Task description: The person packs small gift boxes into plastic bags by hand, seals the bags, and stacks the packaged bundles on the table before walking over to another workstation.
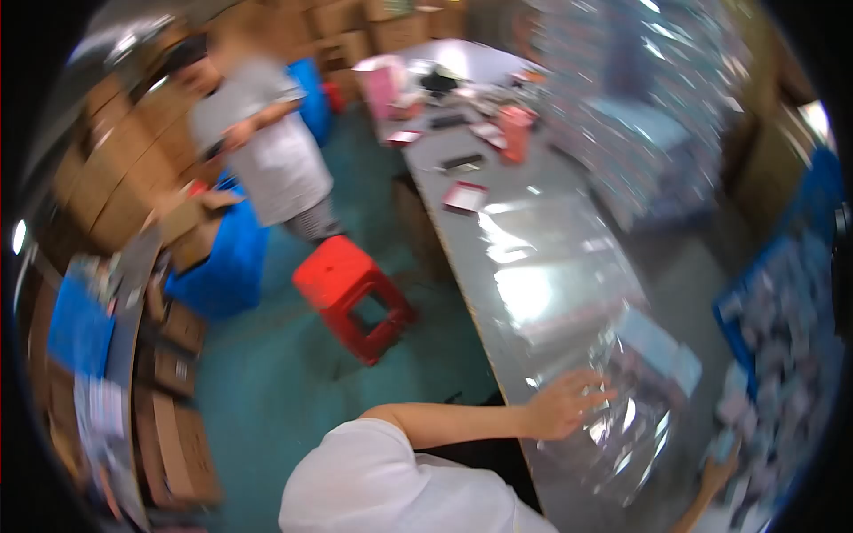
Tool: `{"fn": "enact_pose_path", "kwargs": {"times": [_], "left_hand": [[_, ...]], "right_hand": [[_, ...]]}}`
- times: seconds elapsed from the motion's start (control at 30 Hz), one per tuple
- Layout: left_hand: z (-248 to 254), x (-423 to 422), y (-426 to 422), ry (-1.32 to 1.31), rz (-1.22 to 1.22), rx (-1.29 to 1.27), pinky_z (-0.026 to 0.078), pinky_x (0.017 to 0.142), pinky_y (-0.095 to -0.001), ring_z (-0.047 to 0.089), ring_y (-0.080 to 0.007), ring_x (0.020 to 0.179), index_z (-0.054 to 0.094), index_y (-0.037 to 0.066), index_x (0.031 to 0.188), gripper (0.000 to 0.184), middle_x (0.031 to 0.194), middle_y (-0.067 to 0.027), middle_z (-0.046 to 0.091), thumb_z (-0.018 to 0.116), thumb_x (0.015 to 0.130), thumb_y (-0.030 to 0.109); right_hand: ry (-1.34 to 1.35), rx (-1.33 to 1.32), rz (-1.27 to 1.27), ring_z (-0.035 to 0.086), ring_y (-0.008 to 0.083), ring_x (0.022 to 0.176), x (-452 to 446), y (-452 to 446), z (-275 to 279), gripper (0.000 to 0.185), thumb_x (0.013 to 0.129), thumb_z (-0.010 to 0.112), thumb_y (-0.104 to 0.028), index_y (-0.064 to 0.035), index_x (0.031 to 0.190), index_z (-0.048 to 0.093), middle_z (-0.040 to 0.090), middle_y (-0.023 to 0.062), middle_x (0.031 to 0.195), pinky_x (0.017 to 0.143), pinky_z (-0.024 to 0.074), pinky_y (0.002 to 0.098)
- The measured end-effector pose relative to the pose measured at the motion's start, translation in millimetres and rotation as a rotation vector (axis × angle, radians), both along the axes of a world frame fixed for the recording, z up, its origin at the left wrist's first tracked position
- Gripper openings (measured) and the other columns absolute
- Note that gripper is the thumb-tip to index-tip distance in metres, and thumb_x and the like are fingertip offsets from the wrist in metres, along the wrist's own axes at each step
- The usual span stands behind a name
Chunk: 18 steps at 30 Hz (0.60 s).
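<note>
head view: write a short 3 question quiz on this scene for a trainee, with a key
1. True or false: the stool is blue.

2. Which of these is nearest the left hand?
a) the stool
b) the clear plastic
c) the cartons

3. Which of the person's own hands is nearer the pile of small packs at the right of the picture?

Key:
1. False, it is red.
2. b
3. The right hand.
</note>
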State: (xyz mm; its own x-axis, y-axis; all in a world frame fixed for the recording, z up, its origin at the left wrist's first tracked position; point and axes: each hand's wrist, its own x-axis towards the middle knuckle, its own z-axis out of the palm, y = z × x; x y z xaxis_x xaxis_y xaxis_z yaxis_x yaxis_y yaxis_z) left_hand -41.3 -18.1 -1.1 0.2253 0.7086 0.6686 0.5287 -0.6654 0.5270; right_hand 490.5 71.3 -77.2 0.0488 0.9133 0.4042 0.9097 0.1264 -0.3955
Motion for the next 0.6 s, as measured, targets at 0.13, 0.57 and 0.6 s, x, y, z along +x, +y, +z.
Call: {"fn": "enact_pose_path", "kwargs": {"times": [0.13, 0.57, 0.6], "left_hand": [[12, 11, 16, 0.185, -0.228, 0.081, 0.035, 0.106, -0.0494, 0.048, -0.0326, 0.126, 0.067, 0.011, 0.109, 0.039, 0.127, -0.0089, 0.058, 0.063, 0.072, 0.000], [17, 45, 6, -0.134, -0.358, 0.004, 0.039, 0.105, -0.0496, 0.061, -0.0336, 0.113, 0.070, 0.003, 0.098, 0.021, 0.107, -0.0098, 0.070, 0.064, 0.080, -0.005], [15, 47, 7, -0.138, -0.379, 0.009, 0.039, 0.105, -0.0496, 0.061, -0.0336, 0.113, 0.070, 0.003, 0.098, 0.021, 0.107, -0.0098, 0.070, 0.064, 0.080, -0.005]], "right_hand": [[1.044, 0.064, 0.035, 0.045, 0.0219, 0.127, -95, -81, 53, 0.070, 0.082, 0.062, -0.001, -0.0048, 0.147, 0.035, 0.049, 0.0089, 0.137, 0.106, 0.0353, 0.0323], [0.207, -0.017, -0.141, 0.045, 0.0418, 0.122, -327, -87, 35, 0.077, 0.075, 0.074, -0.020, -0.0131, 0.143, 0.039, 0.039, 0.0244, 0.139, 0.099, 0.0422, 0.0455], [0.310, 0.020, -0.210, 0.042, 0.0439, 0.125, -324, -72, 32, 0.081, 0.076, 0.073, -0.022, -0.0083, 0.145, 0.033, 0.036, 0.0259, 0.143, 0.101, 0.0402, 0.0485]]}}
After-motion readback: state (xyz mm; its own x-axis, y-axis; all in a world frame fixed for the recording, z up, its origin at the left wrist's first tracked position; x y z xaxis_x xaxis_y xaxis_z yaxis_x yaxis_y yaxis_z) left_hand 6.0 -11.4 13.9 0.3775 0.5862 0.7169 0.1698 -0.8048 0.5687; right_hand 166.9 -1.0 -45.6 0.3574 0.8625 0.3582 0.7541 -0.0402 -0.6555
